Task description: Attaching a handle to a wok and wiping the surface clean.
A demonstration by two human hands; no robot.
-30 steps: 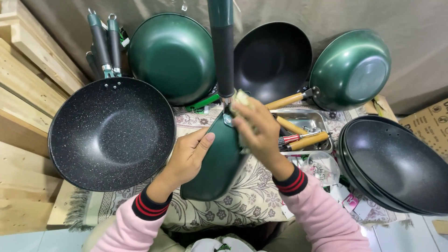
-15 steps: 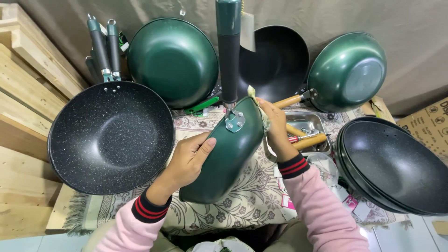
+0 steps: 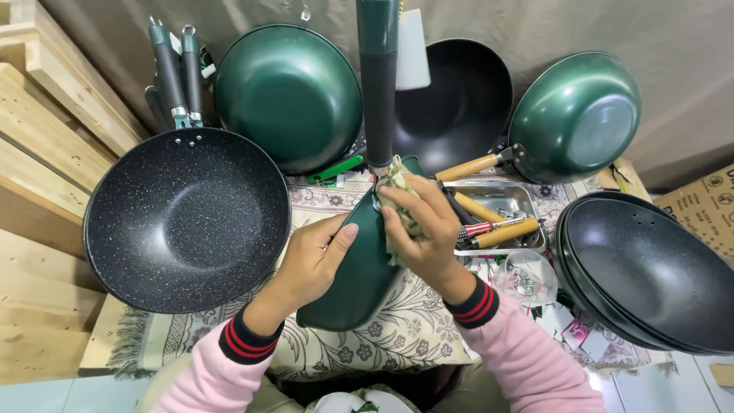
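A green pan (image 3: 352,283) stands on edge in front of me, its dark handle (image 3: 378,84) pointing straight up and away. My left hand (image 3: 313,260) presses flat against the pan's green outer wall on the left. My right hand (image 3: 424,229) is closed on a pale greenish cloth (image 3: 397,180) and holds it against the pan near the base of the handle. Both sleeves are pink with red and black cuffs.
A black speckled wok (image 3: 187,218) leans at left beside wooden boards (image 3: 46,130). Green pans (image 3: 287,92) (image 3: 577,115) and a black wok (image 3: 459,103) lean at the back. A metal tray (image 3: 497,206) holds wooden handles; stacked black woks (image 3: 642,271) sit at right on a patterned cloth (image 3: 397,336).
The pan has been turned so its handle rises higher in view. My right hand slid from beside the handle base down onto the pan, now pressing the cloth there.
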